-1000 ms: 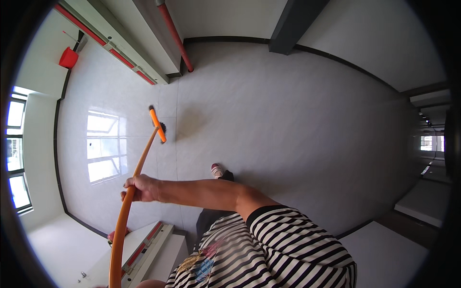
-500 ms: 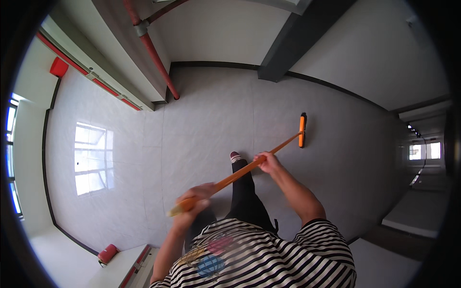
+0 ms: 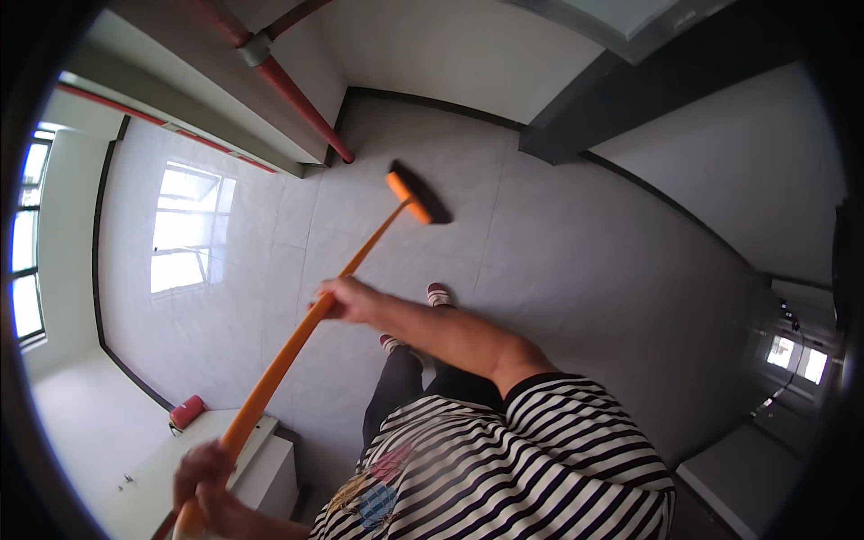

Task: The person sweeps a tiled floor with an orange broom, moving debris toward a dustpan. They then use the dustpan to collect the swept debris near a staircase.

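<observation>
I hold a long orange broom handle [image 3: 297,337] in both hands. My right hand [image 3: 345,301] is closed around the handle about midway, arm stretched forward from my striped sleeve. My left hand [image 3: 205,490] grips the handle's top end at the lower left. The broom head [image 3: 416,194], orange with dark bristles, rests on the pale grey tiled floor [image 3: 558,270] ahead of me, near the far wall. My feet [image 3: 438,294] in slippers stand just behind my right hand.
A red pipe [image 3: 297,99] runs along the wall at the upper left. A dark beam [image 3: 630,99] crosses the upper right. A white ledge [image 3: 153,472] with a small red object [image 3: 187,411] sits at the lower left. Bright windows [image 3: 27,234] line the left.
The broom head has swung from the right side of the floor to straight ahead and left. My right hand moved left along with the handle; my left hand dropped lower.
</observation>
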The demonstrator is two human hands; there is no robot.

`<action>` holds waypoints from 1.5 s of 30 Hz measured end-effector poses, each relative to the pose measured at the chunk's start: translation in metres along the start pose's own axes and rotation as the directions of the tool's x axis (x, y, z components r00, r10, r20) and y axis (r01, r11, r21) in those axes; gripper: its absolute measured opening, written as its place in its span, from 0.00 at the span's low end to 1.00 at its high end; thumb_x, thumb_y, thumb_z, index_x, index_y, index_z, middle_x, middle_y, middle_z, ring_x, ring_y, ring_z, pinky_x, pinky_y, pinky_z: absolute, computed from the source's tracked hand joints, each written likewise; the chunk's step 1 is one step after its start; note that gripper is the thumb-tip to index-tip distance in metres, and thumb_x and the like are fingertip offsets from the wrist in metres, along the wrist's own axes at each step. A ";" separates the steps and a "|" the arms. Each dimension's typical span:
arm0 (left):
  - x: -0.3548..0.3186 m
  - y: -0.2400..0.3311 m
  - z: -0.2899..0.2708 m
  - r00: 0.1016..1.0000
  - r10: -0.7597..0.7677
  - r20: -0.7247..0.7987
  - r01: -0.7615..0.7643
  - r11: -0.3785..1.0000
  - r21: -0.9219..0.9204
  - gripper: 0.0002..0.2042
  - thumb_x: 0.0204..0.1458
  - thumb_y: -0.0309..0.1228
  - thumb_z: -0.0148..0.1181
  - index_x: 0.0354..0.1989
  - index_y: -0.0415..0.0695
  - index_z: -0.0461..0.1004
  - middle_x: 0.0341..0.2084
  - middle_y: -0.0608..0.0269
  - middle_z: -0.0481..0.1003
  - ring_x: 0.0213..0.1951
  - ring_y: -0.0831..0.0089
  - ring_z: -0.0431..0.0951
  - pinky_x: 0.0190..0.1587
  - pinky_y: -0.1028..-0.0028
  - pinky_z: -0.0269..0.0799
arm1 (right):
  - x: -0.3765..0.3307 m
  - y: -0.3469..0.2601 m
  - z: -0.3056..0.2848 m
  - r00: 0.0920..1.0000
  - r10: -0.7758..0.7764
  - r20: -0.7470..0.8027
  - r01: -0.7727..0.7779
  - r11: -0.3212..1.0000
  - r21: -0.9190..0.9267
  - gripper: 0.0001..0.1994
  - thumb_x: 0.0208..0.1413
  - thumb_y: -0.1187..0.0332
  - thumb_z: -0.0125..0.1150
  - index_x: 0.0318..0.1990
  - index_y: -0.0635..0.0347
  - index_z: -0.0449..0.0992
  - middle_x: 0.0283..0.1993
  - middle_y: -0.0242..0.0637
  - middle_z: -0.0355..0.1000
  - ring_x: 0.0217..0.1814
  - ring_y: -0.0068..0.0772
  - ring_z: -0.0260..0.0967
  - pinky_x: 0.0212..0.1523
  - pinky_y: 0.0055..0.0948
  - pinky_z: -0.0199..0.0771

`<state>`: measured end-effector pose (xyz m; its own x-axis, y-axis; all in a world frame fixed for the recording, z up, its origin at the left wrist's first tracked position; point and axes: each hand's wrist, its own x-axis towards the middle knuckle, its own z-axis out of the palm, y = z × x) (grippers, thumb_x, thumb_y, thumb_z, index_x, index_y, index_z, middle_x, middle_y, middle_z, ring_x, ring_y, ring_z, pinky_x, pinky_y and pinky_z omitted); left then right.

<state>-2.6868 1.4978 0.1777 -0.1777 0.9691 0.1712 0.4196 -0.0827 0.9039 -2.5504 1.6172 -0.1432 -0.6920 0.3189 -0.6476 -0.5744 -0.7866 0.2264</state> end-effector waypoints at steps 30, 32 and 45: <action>-0.066 -0.015 0.084 0.886 -0.011 -0.463 -0.012 0.999 -0.047 0.19 0.46 0.44 0.57 0.15 0.41 0.64 0.12 0.58 0.71 0.22 0.65 0.75 0.35 0.62 0.72 | -0.036 -0.079 0.020 0.997 -0.048 -0.058 0.001 0.779 -0.627 0.05 0.47 0.74 0.49 0.25 0.69 0.68 0.25 0.48 0.71 0.28 0.40 0.72 0.33 0.36 0.76; -0.063 -0.045 0.116 0.865 -0.230 -0.447 0.141 0.964 -0.225 0.11 0.44 0.33 0.58 0.21 0.37 0.67 0.25 0.49 0.74 0.35 0.55 0.75 0.47 0.56 0.66 | 0.010 -0.123 0.010 0.991 -0.104 -0.081 0.008 0.658 -0.753 0.05 0.46 0.74 0.49 0.26 0.69 0.67 0.23 0.47 0.70 0.26 0.40 0.71 0.29 0.37 0.76; -0.099 -0.055 0.100 0.821 -0.429 -0.377 0.341 0.898 -0.279 0.05 0.35 0.23 0.53 0.20 0.33 0.70 0.24 0.50 0.75 0.38 0.56 0.75 0.48 0.60 0.66 | 0.040 -0.072 -0.046 0.903 -0.029 -0.430 -0.356 0.513 -0.781 0.05 0.45 0.77 0.49 0.30 0.67 0.62 0.26 0.43 0.67 0.29 0.40 0.71 0.34 0.40 0.76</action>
<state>-2.6029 1.4296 0.0715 -0.6617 0.7431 -0.0995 0.0675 0.1912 0.9792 -2.5167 1.6629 -0.2190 -0.4202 0.0834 -0.9036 0.2932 -0.9299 -0.2222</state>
